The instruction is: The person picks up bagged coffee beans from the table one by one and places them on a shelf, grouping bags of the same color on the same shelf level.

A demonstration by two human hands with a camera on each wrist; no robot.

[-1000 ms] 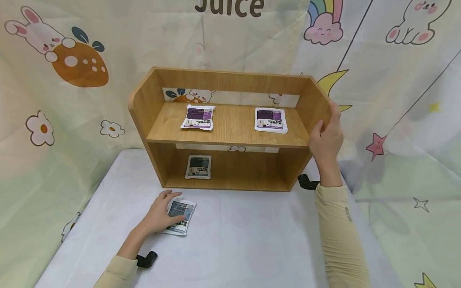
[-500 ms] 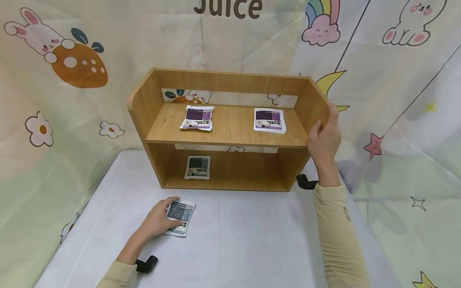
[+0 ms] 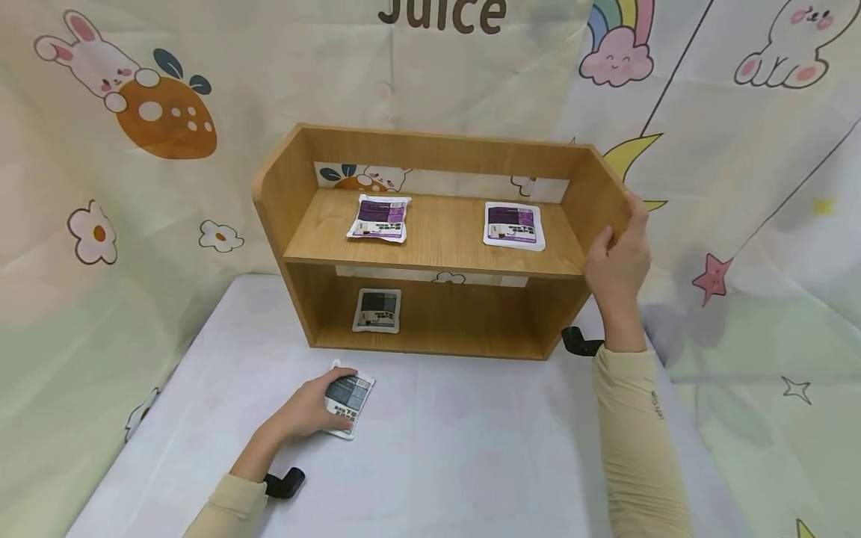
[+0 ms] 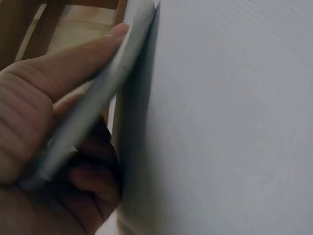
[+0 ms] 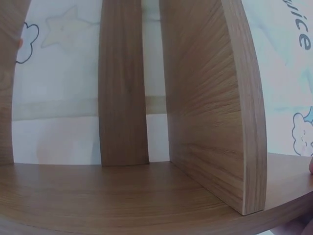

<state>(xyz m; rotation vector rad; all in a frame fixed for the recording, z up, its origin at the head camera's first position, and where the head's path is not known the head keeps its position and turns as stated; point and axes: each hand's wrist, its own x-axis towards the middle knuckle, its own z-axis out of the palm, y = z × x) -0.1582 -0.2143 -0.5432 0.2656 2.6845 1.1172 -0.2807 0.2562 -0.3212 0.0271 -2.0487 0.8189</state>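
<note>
My left hand (image 3: 303,411) grips a flat blue-and-white packet (image 3: 351,392) near the table's front left, just before the shelf. In the left wrist view that packet (image 4: 100,100) stands tilted on edge, the thumb along one face and the fingers curled behind the other. Much of its left side is hidden by the hand. My right hand (image 3: 617,265) holds the right side panel of the wooden two-tier shelf (image 3: 437,263), thumb on its inner face. In the right wrist view only bits of the fingers show at the right edge, beside the shelf boards (image 5: 210,112).
Two purple-labelled packets lie on the upper tier, one left (image 3: 380,218) and one right (image 3: 514,226). A dark-labelled packet (image 3: 377,311) rests at the left of the lower tier. White cloth covers the table (image 3: 457,441), and a printed curtain (image 3: 155,239) hangs behind.
My left hand has closed round the blue-and-white packet, which now tilts up at its left side. The right hand keeps its hold on the shelf. The head view has shifted slightly.
</note>
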